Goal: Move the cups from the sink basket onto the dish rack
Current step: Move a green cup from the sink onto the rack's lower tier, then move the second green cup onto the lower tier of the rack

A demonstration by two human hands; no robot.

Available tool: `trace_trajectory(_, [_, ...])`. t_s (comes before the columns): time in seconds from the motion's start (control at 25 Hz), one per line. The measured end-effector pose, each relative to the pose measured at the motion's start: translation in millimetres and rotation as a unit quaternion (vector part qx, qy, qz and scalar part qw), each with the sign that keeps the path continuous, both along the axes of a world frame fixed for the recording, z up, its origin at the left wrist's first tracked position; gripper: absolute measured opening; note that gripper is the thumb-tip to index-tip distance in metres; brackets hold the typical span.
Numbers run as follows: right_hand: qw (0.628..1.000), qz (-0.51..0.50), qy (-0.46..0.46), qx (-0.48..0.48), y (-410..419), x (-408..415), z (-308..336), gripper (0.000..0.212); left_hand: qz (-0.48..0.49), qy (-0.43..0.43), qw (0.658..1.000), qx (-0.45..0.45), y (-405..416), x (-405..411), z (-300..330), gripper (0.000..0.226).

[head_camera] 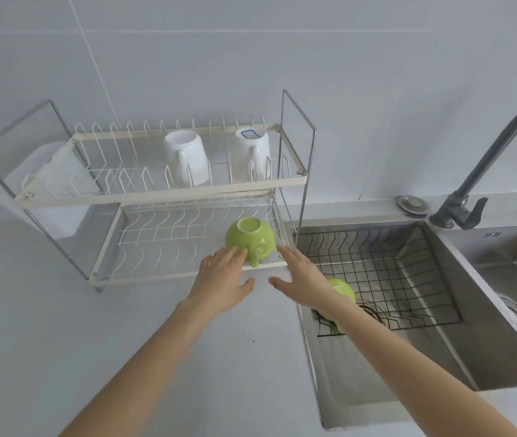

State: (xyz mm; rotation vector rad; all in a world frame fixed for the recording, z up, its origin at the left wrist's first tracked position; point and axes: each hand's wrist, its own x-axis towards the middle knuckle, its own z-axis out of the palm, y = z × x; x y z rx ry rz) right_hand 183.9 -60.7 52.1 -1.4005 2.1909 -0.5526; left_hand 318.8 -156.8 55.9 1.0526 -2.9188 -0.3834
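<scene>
Your left hand (pixel 221 280) and right hand (pixel 298 275) hang spread and empty just below the green cup (pixel 250 239), inverted on the dish rack (pixel 169 197) lower tier. Next: reach to four o'clock for the second green cup (pixel 344 290) in the sink basket (pixel 386 275).

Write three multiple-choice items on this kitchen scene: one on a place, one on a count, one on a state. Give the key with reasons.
1. Where does the green cup on the rack sit?
A. lower tier
B. upper tier
C. counter

2. How many white mugs stand on the upper tier?
A. one
B. two
C. four

3. How are the left hand and right hand?
A. both open
B. both fisted
C. holding a plate

Key: 1 A, it rests upside down on the lower wires. 2 B, one mug and another. 3 A, fingers spread, gripping nothing.
</scene>
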Motion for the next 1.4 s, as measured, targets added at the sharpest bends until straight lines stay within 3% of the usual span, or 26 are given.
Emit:
trace_trajectory(0.4, [0.996,-0.073,0.008,0.044,79,-37,-30,0.067,-0.073,-0.059,0.995,0.037,70,-41,-22,0.058])
trace_trajectory(0.76, [0.993,-0.051,0.02,0.101,95,-125,-52,0.069,-0.056,-0.063,0.993,0.081,91,-125,-47,0.059])
trace_trajectory(1.16, [0.984,-0.019,-0.073,0.163,79,-190,-101,0.067,0.069,-0.073,0.97,0.22,89,-192,-96,0.061])
trace_trajectory(1.4, [0.964,-0.043,-0.151,0.214,65,-211,-138,0.064,0.199,0.007,0.912,0.359,78,-225,-139,0.05])
